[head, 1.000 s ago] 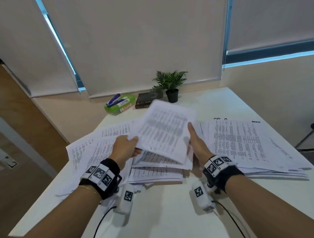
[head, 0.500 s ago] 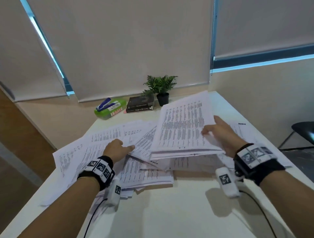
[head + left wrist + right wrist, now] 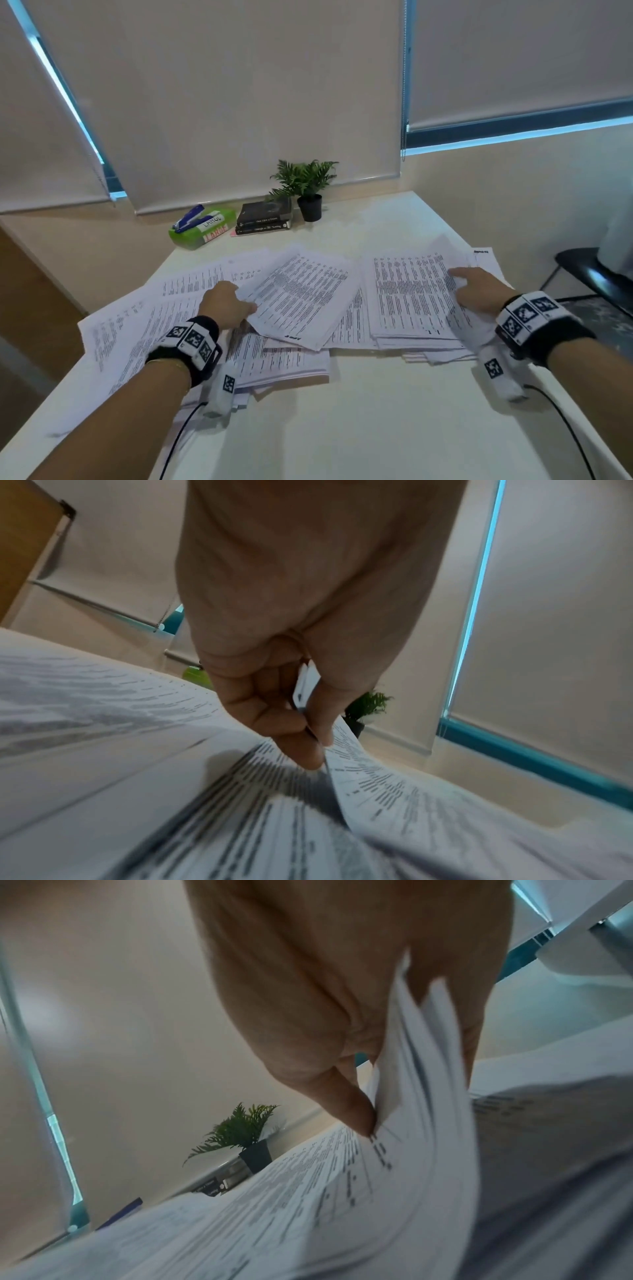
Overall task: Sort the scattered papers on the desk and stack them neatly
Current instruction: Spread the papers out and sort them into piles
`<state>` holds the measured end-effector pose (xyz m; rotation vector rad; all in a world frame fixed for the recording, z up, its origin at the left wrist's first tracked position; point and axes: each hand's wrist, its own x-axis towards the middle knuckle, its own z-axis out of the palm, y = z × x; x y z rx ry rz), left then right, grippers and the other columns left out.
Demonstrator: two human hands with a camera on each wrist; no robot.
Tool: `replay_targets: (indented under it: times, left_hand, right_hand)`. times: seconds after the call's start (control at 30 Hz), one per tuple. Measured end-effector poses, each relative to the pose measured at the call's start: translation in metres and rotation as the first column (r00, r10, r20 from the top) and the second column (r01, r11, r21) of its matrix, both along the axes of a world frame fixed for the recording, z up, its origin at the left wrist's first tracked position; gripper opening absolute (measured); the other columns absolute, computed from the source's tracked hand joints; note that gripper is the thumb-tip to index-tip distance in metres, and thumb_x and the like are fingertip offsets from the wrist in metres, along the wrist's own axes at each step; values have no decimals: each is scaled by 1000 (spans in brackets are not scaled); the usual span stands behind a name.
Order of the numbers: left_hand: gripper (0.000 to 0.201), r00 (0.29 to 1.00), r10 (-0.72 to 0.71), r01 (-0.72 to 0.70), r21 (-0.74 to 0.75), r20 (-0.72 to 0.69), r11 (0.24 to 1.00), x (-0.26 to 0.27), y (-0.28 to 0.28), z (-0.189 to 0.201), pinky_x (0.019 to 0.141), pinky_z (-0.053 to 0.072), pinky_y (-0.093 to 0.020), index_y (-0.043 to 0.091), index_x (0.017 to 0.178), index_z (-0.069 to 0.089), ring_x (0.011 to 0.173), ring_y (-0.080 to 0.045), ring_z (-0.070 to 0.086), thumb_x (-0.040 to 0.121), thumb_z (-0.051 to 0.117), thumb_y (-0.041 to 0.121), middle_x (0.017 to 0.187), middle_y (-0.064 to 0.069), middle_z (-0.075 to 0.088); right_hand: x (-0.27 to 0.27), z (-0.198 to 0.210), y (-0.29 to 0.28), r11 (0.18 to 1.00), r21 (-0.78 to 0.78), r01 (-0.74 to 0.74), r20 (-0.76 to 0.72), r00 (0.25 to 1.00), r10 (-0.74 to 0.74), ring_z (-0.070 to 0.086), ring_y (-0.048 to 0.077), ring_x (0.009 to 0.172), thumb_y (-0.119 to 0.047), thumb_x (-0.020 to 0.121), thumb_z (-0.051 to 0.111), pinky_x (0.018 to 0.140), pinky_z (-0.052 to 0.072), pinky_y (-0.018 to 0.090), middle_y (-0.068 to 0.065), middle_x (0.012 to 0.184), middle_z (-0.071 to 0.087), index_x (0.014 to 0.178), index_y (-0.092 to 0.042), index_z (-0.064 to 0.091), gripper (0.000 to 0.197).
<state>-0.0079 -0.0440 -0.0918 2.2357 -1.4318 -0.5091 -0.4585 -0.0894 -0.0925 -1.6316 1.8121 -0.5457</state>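
Printed white papers lie scattered over the desk (image 3: pixel 342 428). A loose spread of sheets (image 3: pixel 137 325) covers the left side. My left hand (image 3: pixel 251 306) pinches the left corner of a tilted bundle (image 3: pixel 301 294) in the middle; the left wrist view shows that corner (image 3: pixel 359 772) lifted between thumb and fingers (image 3: pixel 294 723). My right hand (image 3: pixel 457 275) lies on the right stack (image 3: pixel 411 298). In the right wrist view its thumb (image 3: pixel 356 1110) and fingers grip a sheaf (image 3: pixel 394 1150) that bends up from the stack.
At the back of the desk stand a small potted plant (image 3: pixel 308 185), a short pile of black books (image 3: pixel 263 219) and a green box (image 3: pixel 202 228) with a blue stapler on it. A black chair (image 3: pixel 589 274) stands off the right edge. Cables trail from both wrists.
My right hand has carried its sheaf to the right and lowered it onto the right stack. My left hand has shifted right and taken hold of the middle bundle's corner.
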Motion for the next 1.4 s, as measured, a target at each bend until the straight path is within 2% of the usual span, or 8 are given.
replay_targets:
  times: [0.13, 0.23, 0.37, 0.5, 0.67, 1.0, 1.13, 1.4]
  left_hand:
    - [13, 969, 67, -125, -238, -238, 963, 2, 4, 18, 58, 55, -31, 1, 102, 70, 59, -25, 75, 95, 75, 11, 103, -21, 77]
    - [6, 904, 68, -252, -398, -421, 882, -3, 10, 35, 57, 53, -30, 8, 106, 66, 59, -19, 74, 101, 68, 11, 109, -15, 74]
    - [22, 773, -57, -312, -456, -632, 833, -23, 17, 46, 58, 53, -26, 10, 127, 65, 66, -15, 72, 105, 62, 10, 112, -14, 75]
    - [25, 688, -132, -246, -401, -714, 882, -61, 26, 40, 55, 55, -21, 4, 130, 61, 69, -14, 70, 106, 60, 9, 114, -19, 73]
    - [14, 670, -163, -106, -310, -724, 945, -102, 40, 16, 59, 57, -24, 5, 117, 66, 68, -16, 71, 106, 60, 10, 98, -14, 76]
    - [41, 995, 7, -5, 20, -97, 1000, -70, 23, -1, 79, 44, -32, 19, 81, 44, 75, -19, 52, 98, 70, 47, 79, 4, 47]
    - [52, 972, 42, -28, 66, -232, 997, -64, 8, -15, 61, 47, -30, 16, 60, 45, 48, -19, 45, 86, 86, 33, 52, 0, 45]
    - [32, 916, 75, -187, -253, -394, 949, -43, 6, 1, 64, 54, -37, 13, 78, 49, 70, -25, 60, 100, 70, 24, 83, -15, 63]
  right_hand:
    - [-4, 0, -1, 994, 26, -107, -185, 977, 110, 42, 0, 73, 0, 101, 41, 53, 40, 9, 14, 162, 38, 146, -9, 54, 48]
    - [1, 4, 1, 993, 78, -89, -337, 935, 111, 58, 20, 112, -7, 100, 45, 95, 52, 27, 18, 159, 39, 145, -12, 56, 46]
    - [20, 7, 7, 1000, 3, -17, -532, 847, 15, 16, 36, 151, -32, 99, 56, 117, 29, 55, 15, 161, 19, 149, -30, 46, 51]
    - [58, 20, 17, 984, -135, -113, 128, 983, 131, 45, 27, 140, -63, 96, 58, 114, 41, 49, 7, 152, 48, 148, -21, 53, 67]
    - [103, 13, 16, 984, 135, -117, 839, 542, -50, 71, 24, 94, -40, 91, 77, 86, 55, 43, 7, 114, 75, 131, -15, 61, 50]
    - [94, -36, 4, 985, 3, 170, 626, 768, -134, 64, 32, 110, -11, 82, 86, 90, 51, 41, 9, 122, 68, 125, -11, 59, 51]
    - [103, -37, 8, 987, -45, 152, 586, 804, -98, 65, 32, 110, -15, 75, 92, 90, 54, 41, 9, 117, 70, 122, -9, 63, 55]
    - [102, -37, 7, 995, -52, 85, 553, 832, -42, 64, 33, 112, -13, 82, 87, 96, 54, 45, 11, 120, 68, 132, -10, 59, 57]
